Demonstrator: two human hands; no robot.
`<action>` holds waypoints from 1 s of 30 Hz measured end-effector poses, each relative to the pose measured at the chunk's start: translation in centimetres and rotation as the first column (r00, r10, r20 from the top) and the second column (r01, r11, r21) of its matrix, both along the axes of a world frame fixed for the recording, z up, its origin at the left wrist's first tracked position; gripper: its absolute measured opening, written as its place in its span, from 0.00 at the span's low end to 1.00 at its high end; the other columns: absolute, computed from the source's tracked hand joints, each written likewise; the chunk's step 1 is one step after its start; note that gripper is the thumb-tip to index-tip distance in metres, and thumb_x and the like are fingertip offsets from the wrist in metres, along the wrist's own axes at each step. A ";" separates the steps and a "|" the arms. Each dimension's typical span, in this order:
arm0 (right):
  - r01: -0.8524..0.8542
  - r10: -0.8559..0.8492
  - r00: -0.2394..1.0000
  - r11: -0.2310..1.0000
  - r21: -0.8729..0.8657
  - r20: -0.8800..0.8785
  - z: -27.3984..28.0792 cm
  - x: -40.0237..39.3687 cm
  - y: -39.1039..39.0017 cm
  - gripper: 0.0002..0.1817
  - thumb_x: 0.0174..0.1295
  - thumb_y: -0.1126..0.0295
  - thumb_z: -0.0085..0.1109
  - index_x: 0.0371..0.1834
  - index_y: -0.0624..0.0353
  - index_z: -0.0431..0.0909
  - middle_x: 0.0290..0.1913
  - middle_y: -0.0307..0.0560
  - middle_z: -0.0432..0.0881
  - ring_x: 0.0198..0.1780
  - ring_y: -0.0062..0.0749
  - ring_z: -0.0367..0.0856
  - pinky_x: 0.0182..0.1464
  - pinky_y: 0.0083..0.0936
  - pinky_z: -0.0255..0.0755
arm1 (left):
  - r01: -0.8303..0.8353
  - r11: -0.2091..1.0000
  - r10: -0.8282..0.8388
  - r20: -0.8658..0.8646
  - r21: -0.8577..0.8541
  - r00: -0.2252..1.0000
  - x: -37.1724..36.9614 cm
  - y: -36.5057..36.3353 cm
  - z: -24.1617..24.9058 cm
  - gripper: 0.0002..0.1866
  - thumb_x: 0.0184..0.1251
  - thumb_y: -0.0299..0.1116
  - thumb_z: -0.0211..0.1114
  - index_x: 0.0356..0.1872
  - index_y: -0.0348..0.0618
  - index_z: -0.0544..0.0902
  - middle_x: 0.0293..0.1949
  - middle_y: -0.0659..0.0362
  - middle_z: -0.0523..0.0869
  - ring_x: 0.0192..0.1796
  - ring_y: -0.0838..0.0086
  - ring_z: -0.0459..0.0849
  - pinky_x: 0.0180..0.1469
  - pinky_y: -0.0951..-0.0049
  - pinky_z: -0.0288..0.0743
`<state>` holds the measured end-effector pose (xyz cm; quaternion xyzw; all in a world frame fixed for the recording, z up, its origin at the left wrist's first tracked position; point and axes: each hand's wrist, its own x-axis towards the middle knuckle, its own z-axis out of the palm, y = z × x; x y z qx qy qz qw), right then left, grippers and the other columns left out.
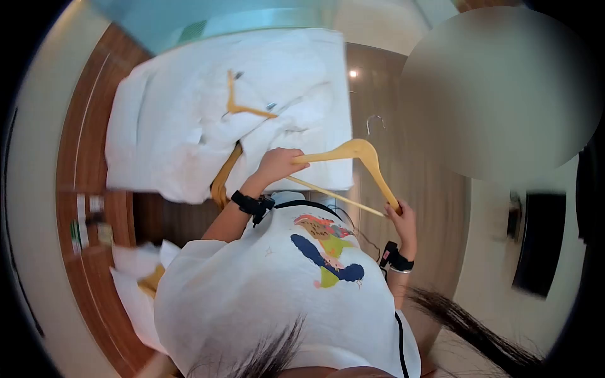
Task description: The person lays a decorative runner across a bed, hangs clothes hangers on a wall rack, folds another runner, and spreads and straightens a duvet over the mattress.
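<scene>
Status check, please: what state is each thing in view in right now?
Left hand: fingers closed on the held hanger's left arm.
Right hand: fingers closed near its right end.
Held hanger: bare, hook pointing away from the person.
Second hanger: lying on the bed, unheld.
White bedding: rumpled.
Wrist straps: fastened, one per wrist.

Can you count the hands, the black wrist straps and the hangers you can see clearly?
Hands: 2 (left hand, right hand)
Black wrist straps: 2 (left strap, right strap)
Clear hangers: 2 (held hanger, bed hanger)
Total: 6
The brown shape at the edge of the bed is too unclear to count.
</scene>
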<state>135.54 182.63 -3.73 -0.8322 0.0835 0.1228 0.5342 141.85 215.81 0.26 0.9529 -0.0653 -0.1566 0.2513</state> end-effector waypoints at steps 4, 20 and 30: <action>-0.224 0.222 0.974 0.974 0.032 0.045 -5.8 7.2 4.7 0.11 0.47 0.66 0.56 0.27 0.64 0.72 0.15 0.31 0.64 0.18 0.12 0.58 0.19 0.12 0.56 | -0.246 0.969 0.249 0.181 -0.035 0.952 -2.5 5.8 -5.4 0.15 0.46 0.49 0.55 0.26 0.49 0.77 0.19 0.59 0.77 0.25 0.69 0.76 0.27 0.73 0.67; -0.050 0.006 0.994 0.914 -0.403 -0.109 -4.2 13.0 7.7 0.17 0.46 0.61 0.56 0.25 0.68 0.72 0.13 0.45 0.66 0.17 0.20 0.63 0.20 0.22 0.59 | -0.652 -0.669 0.308 -0.932 -0.356 0.192 15.0 22.8 -29.2 0.16 0.54 0.39 0.49 0.42 0.44 0.65 0.40 0.59 0.74 0.41 0.73 0.72 0.39 0.76 0.66; 0.218 -0.307 0.949 0.801 -0.558 -0.069 -6.6 5.9 6.6 0.16 0.45 0.63 0.56 0.23 0.68 0.70 0.16 0.54 0.69 0.18 0.36 0.67 0.22 0.26 0.60 | -0.692 -0.687 0.219 -0.971 -0.224 0.097 20.6 17.9 -35.3 0.31 0.42 0.47 0.60 0.44 0.41 0.60 0.42 0.58 0.67 0.41 0.73 0.65 0.45 0.71 0.56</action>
